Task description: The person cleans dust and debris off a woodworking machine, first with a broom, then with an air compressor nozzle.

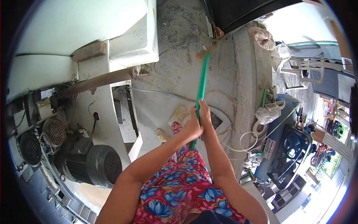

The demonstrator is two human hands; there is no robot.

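Together, left hand (pixel 193 126) and right hand (pixel 204 112) clasp the green handle (pixel 203 78), forearms (pixel 156 154) slanting inward.

Brown pole tip (pixel 201 55) blurred, black panel (pixel 244 12) cropped

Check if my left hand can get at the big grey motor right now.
Probably not as things stand: your left hand is closed around the green handle. Freed, it might; nothing seems to cover the grey motor, though distance is hard to judge.
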